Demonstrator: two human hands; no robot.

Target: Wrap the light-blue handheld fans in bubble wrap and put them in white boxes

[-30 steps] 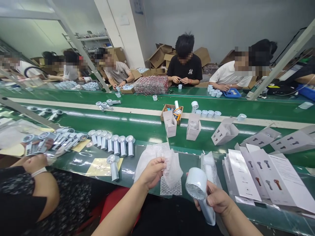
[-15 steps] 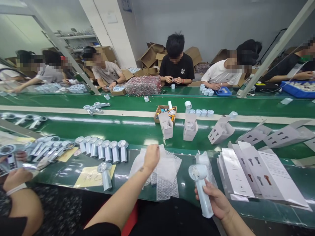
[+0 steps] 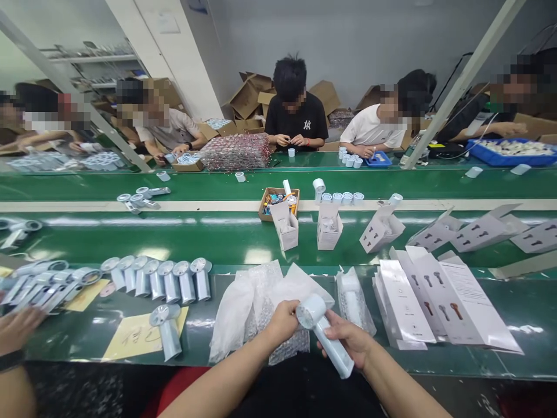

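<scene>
right hand (image 3: pixel 351 339) gripped a pale-blue fan (image 3: pixel 336 350); left hand (image 3: pixel 282 323) curled near its head, hold unclear; beyond, a wrapped item (image 3: pixel 353 299) lay between plastic bags (image 3: pixel 232 313) and white cartons (image 3: pixel 402 302).

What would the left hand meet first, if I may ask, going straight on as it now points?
Probably the fan, held in the right hand; whether the left hand touches it is unclear.

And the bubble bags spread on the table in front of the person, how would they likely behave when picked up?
The bubble bags would probably flop and fold, since they lie creased and look thin. They are likely light for their size, being see-through, bubbled film. Lifting one might drag another along, as they overlap loosely.
</scene>
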